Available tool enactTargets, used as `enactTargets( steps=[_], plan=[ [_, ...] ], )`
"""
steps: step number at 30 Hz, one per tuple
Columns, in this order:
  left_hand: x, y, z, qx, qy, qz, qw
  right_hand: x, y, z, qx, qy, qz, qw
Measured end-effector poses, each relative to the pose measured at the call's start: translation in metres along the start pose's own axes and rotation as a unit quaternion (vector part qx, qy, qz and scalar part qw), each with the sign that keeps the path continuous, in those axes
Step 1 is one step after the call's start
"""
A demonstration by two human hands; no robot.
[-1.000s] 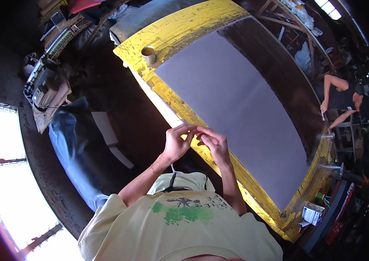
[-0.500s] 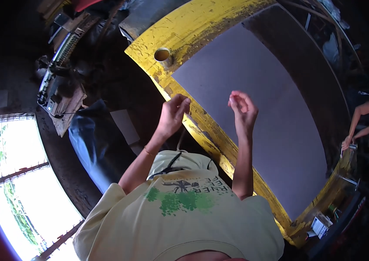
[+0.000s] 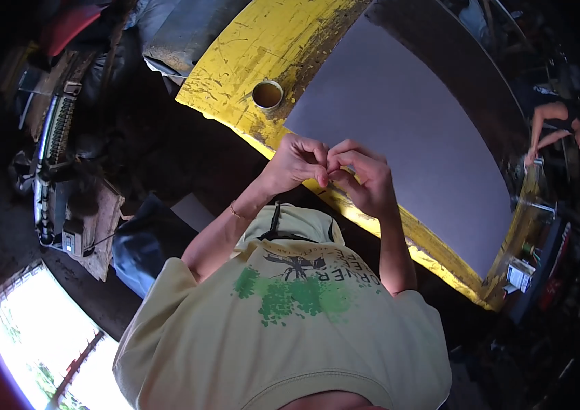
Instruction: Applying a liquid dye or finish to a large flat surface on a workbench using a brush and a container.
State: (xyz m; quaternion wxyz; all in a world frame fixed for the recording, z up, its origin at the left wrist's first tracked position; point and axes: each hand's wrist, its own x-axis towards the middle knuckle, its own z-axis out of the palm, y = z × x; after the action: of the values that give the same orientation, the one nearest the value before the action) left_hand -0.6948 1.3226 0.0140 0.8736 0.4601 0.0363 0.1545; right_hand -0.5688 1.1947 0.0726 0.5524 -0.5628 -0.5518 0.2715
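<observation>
Where gap showed earlier, left hand and right hand now meet mid-frame, both pinched closed, on what cannot tell; neither free.

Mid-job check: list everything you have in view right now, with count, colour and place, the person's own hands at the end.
table: one, scuffed yellow, ahead and to the right
sheet: one, grey, on the table
cup: one, pale rim, brownish contents, on the table left of the sheet
box: one, white and blue, by the table's right end
co-worker: one, dark top, far right
window: one, glaring white, lower left
wooden board: one, brown, left side
red item: one, kind unclear, upper left
other clutter: uncountable, mostly dark, around the edges
shirt: one, pale yellow with green print, on the person
left hand, right hand: two, bare, fingertips together near the table's edge
</observation>
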Motion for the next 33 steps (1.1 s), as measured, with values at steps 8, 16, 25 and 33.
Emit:
enactTargets(
  steps=[8, 16, 25, 33],
  plan=[
    [-0.067, 0.005, -0.119, 0.240, 0.015, -0.096, 0.966, -0.163, 0.069, 0.018, 0.239, 0.293, 0.370, 0.849],
    [-0.059, -0.028, -0.235, 0.546, 0.202, -0.076, 0.810, -0.221, 0.104, 0.078, -0.208, 0.194, 0.625, 0.727],
    [0.026, -0.044, -0.254, 0.587, 0.052, 0.009, 0.808, -0.015, 0.173, 0.155, 0.169, 0.192, 0.476, 0.842],
    [0.047, -0.048, -0.240, 0.551, 0.065, -0.046, 0.831, 0.015, 0.229, 0.203, 0.526, 0.274, 0.377, 0.711]
  ],
)
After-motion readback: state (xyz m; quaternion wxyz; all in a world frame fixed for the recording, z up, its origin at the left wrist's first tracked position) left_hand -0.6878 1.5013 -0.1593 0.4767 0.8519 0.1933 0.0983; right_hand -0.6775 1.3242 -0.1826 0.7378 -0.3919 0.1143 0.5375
